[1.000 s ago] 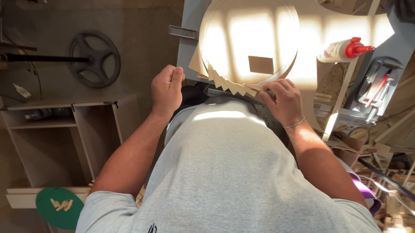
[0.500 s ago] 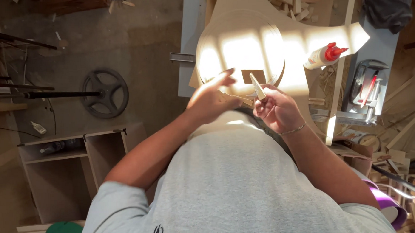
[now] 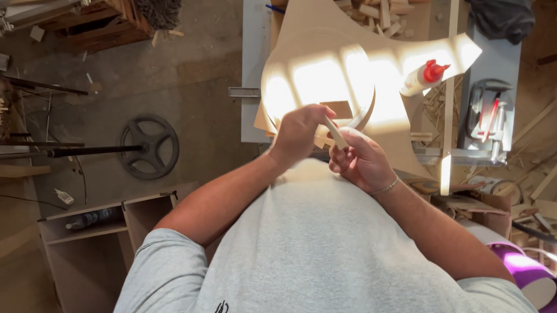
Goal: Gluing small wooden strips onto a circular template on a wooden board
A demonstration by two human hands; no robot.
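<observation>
since a second ago the hands have left the toothed edge of the board and come together over the near edge of the surface [image 3: 257, 63]. the left hand [image 3: 298, 134] and the right hand [image 3: 361, 160] now share a thin pale wooden stick [image 3: 336, 132], which slants up from the right hand's fingers into the left hand's fingertips. half a second ago the stick was already up between them, so the change is mostly a tightening: the left grip is pinched on the stick's upper end, the right grip closed round its lower end. i'd judge the work has moved from steadying the curved board [image 3: 330, 78] to handling this one small piece.

the board lies across the middle of the surface in bright sun, with a glue bottle [image 3: 423, 76] (white, red cap) towards its right edge and a staple-gun-like tool [image 3: 487, 114] beyond that.

the stick's lower end is hidden in the right palm, and glare washes out the board's notched near edge. the person's own chest covers the surface's closest edge.
</observation>
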